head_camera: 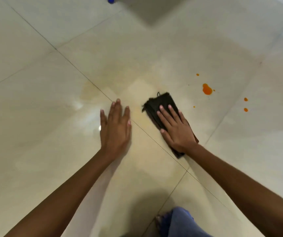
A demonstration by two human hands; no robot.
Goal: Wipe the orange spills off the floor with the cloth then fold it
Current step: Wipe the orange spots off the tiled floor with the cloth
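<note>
Head view, looking down at pale tiled floor (51, 151) with dark grout lines crossing diagonally. Right hand (176, 129) lies flat on the cloth (161, 101), centre-right of frame, fingers straight and spread, palm pressing down, not curled round it. Cloth is dark, bunched into a rough oblong, a small loop or thread sticking up at its top edge; its lower end shows below the wrist. Left hand (116, 124) sits left of centre, fingers straight and together, palm down, holding nothing; whether it touches the floor or hovers just above, cannot tell. The hands are apart, a grout line running between them.

Orange spills (207, 89) lie right of the cloth, near but not touching: one bigger blob at upper right of the cloth, a tiny dot above it, another small dot beside the cloth, two drops further right near the frame's right side. Faint yellowish smear (87, 90) on tile above the left hand. Blue object (110, 0) cut off at top edge, left of centre. Blue denim knee (180, 223) at bottom centre.
</note>
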